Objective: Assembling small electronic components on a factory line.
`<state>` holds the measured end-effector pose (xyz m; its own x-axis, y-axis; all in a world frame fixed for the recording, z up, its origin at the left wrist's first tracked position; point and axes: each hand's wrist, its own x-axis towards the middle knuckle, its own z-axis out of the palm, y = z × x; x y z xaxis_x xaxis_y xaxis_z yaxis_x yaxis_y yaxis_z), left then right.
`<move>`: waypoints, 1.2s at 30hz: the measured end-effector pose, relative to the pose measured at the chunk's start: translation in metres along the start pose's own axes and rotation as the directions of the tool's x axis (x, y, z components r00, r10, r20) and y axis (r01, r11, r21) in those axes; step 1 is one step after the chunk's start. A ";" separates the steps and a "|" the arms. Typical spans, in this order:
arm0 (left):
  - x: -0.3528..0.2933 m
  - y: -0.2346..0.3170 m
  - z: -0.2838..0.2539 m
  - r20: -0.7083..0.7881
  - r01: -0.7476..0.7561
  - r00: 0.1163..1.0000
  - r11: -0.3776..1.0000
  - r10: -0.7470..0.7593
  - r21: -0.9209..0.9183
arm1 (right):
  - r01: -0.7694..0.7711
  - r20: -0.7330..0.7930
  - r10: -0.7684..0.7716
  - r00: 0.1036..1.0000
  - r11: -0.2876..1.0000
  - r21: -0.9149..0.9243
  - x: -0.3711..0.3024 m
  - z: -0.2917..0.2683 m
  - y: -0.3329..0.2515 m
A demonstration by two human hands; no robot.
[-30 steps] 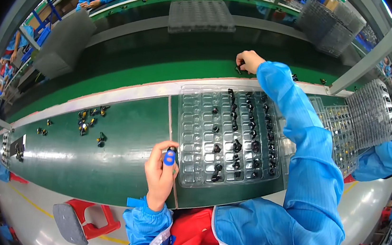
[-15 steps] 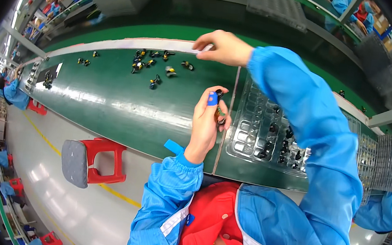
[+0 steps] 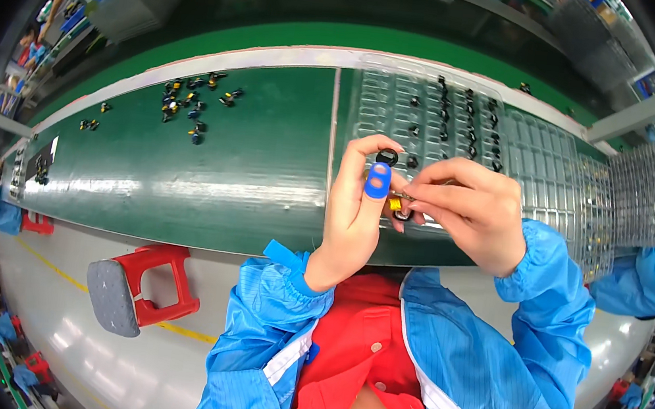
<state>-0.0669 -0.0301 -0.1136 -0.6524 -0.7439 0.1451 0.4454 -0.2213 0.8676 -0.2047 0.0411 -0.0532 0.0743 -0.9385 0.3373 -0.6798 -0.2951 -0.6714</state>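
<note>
My left hand (image 3: 352,219) is closed around a small black part (image 3: 387,156), whose round end sticks out above the thumb. A blue finger cot (image 3: 378,181) with holes covers that thumb. Close beside it, my right hand (image 3: 472,208) pinches at the same part, fingertips pressed together near a yellow piece (image 3: 395,204) and a black round end. What exactly lies between the right fingertips is too small to make out. Behind both hands lies a clear plastic tray (image 3: 369,113) with rows of pockets, several of them holding black parts (image 3: 444,109).
Loose black-and-yellow parts (image 3: 187,98) lie scattered on the green bench (image 3: 254,141) at left. A white rail (image 3: 279,57) runs along its far side. More clear trays (image 3: 640,189) are stacked at right. A red stool (image 3: 145,285) with a grey seat stands at lower left.
My right hand has come back from the far white rail to the part in my left hand. Fewer loose parts show on the bench. The view has swung to the right.
</note>
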 end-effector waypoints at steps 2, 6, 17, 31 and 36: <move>-0.005 -0.004 0.007 0.084 -0.016 0.996 1.000 0.013 0.027 | 0.016 -0.078 -0.020 0.997 0.999 -0.052 -0.014 -0.004 -0.005; -0.012 -0.005 0.018 0.093 -0.056 0.995 0.988 0.042 0.146 | 0.122 -0.244 -0.172 0.954 0.971 -0.207 -0.040 -0.003 -0.009; -0.015 -0.007 0.030 0.099 -0.079 0.994 0.934 0.047 0.348 | 0.143 -0.464 -0.224 0.857 0.968 -0.205 -0.064 0.010 -0.002; -0.016 -0.015 0.037 0.204 -0.267 0.963 0.733 0.177 0.625 | 0.126 -0.482 -0.243 0.842 0.957 -0.263 -0.067 0.005 0.011; -0.017 -0.019 0.044 0.204 -0.405 0.909 0.655 0.363 0.638 | 0.063 -0.510 -0.171 0.843 0.973 -0.222 -0.068 0.010 0.014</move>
<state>-0.0917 0.0143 -0.1119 -0.5567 -0.6279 0.5439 0.1641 0.5587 0.8130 -0.2122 0.0993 -0.0919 -0.1933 -0.6493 0.7355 -0.8187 -0.3063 -0.4857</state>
